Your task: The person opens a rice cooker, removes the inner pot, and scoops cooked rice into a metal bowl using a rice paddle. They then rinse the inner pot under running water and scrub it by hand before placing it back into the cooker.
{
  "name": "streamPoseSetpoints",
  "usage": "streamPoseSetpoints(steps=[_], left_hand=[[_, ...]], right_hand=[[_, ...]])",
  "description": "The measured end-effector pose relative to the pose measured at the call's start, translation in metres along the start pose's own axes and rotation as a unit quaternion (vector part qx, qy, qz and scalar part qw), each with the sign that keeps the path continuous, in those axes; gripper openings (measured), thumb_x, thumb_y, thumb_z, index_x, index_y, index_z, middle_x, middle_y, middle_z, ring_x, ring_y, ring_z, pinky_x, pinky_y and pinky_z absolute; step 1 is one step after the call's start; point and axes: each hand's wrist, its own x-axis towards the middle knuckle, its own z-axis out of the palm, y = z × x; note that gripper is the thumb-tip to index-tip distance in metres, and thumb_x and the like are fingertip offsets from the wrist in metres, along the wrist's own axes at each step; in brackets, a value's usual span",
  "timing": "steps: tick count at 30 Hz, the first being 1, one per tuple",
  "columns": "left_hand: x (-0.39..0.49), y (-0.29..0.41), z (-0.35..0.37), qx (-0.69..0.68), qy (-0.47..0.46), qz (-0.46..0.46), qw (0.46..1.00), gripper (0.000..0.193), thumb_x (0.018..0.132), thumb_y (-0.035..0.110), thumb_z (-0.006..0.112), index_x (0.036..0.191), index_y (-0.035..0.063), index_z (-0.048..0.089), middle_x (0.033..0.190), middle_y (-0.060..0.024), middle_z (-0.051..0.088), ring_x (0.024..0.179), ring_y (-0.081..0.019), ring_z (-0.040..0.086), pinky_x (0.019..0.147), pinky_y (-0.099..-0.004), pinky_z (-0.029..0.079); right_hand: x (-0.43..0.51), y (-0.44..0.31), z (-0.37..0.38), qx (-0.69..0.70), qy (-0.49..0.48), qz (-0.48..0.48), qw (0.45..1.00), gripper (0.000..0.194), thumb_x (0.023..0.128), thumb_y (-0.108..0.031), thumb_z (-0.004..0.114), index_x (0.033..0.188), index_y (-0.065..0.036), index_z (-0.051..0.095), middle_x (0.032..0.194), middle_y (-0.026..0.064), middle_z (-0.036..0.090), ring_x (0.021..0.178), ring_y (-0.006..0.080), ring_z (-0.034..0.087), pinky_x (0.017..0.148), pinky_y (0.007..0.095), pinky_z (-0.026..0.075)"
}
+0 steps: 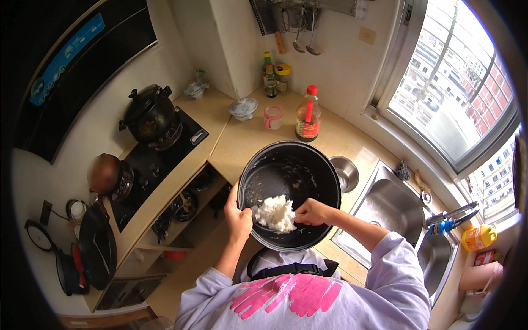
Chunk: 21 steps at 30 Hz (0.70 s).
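My left hand (240, 214) grips the left rim of a black cooking pot (295, 175), with the thumb over the edge. The pot is tilted towards me above the counter's front edge. White cooked rice (275, 215) is heaped in a clump in its lower part, and loose grains stick to the inner wall. My right hand (311, 211) reaches into the pot with curled fingers at the right side of the clump. Whatever those fingers may hold is hidden by the rice and the hand.
A steel bowl (345, 174) stands right of the pot, beside the sink (390, 202). Behind are a red-capped bottle (308, 117), a pink mug (272, 118) and a lidded bowl (243, 109). A lidded black pot (149, 113) stands on the stove (144, 175) at left.
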Motion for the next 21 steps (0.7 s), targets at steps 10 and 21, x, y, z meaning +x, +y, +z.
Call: streamPoseSetpoints(steps=[10,21], left_hand=[[0.003,-0.001,-0.008,-0.045,0.090,-0.036,0.994,0.073,0.052,-0.020,0.027,0.121,-0.0071,0.044,0.115,-0.0128,0.053,0.105,-0.0188,0.052,0.095,-0.0272,0.035],[0.022,0.019,0.009,-0.057,0.090,-0.053,0.993,0.071,0.051,-0.021,0.027,0.117,-0.0063,0.048,0.110,-0.0120,0.056,0.102,-0.0190,0.054,0.094,-0.0279,0.037]], right_hand=[[-0.024,-0.033,-0.029,0.044,0.084,0.061,0.994,0.021,0.080,-0.014,0.060,0.061,-0.004,0.058,0.050,-0.0028,0.044,0.039,0.0044,0.034,0.035,0.0202,0.024],[-0.040,-0.045,-0.073,-0.009,0.161,0.069,0.985,0.021,0.077,-0.011,0.058,0.058,-0.003,0.057,0.049,0.0000,0.045,0.038,0.0066,0.037,0.034,0.0223,0.026]])
